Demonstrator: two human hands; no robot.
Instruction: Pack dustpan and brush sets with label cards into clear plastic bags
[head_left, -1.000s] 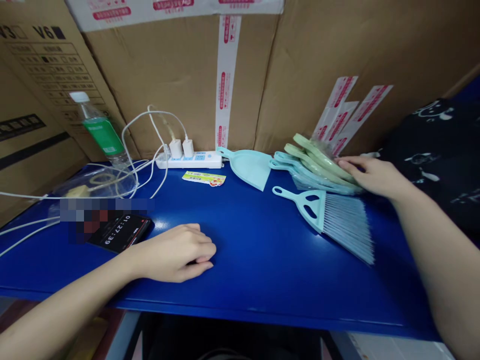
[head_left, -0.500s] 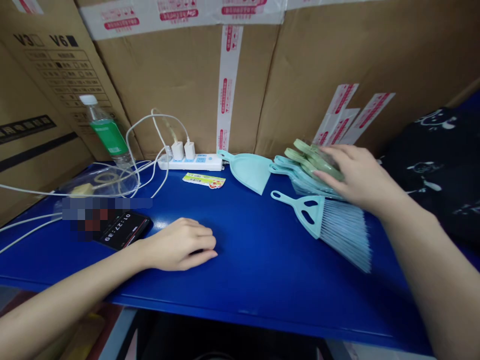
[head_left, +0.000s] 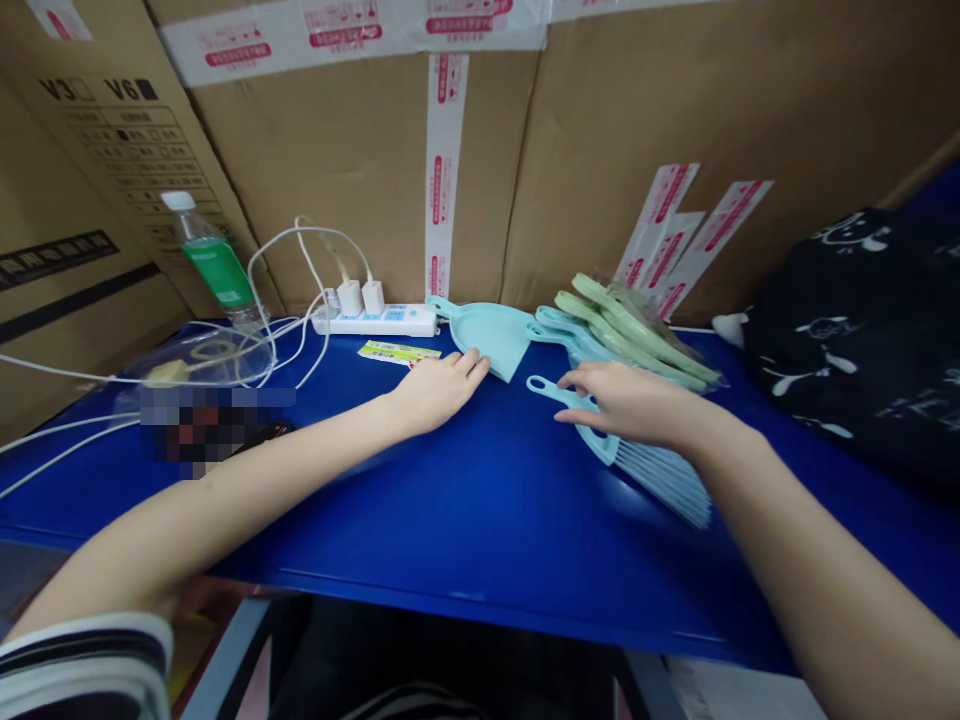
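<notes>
A light-blue dustpan (head_left: 491, 328) lies flat near the back of the blue table. My left hand (head_left: 442, 388) reaches to its lower left edge, fingers stretched out, fingertips over the rim; whether they touch it I cannot tell. To the right, a light-blue hand brush (head_left: 664, 480) rests with its bristles toward me. My right hand (head_left: 626, 398) hovers over the brush's handle, thumb and fingers apart, hiding part of it. Behind that hand, green brush-and-dustpan pieces (head_left: 637, 335) in clear wrap lie on top of wrapped light-blue ones (head_left: 574, 335).
Cardboard boxes (head_left: 360, 150) wall off the back. A white power strip (head_left: 405, 320) with chargers and loose cables stands left of the dustpan, near a green-labelled bottle (head_left: 219, 268) and a small yellow-green packet (head_left: 390, 350). A dark patterned bag (head_left: 847, 340) sits at the right.
My right hand has left the green wrapped pieces and moved left and down over the brush handle. My left hand has moved forward and right from the table to the dustpan's edge.
</notes>
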